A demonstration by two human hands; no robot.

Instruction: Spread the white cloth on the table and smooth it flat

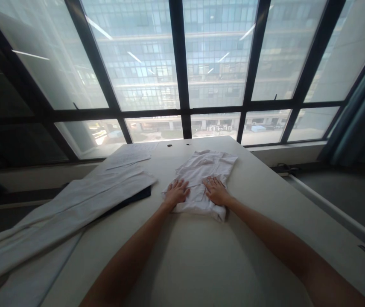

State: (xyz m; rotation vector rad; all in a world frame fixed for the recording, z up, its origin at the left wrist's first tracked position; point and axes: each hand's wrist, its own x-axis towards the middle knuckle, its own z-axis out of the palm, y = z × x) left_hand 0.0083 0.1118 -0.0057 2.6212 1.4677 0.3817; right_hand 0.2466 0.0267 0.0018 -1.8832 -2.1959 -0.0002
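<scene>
A folded white shirt (205, 170) lies in the middle of the pale table (259, 200). My left hand (176, 192) rests flat on the shirt's near left part, fingers spread. My right hand (216, 189) lies flat on its near right part, palm down with fingers apart. Both arms reach forward from the bottom of the view. Neither hand grips the cloth.
A long white garment (67, 217) stretches across the table's left side and hangs off the near left edge, over something dark (137, 197). Sheets of paper (131, 154) lie at the far left. Large windows rise behind the table; a blue curtain (361, 123) hangs at right.
</scene>
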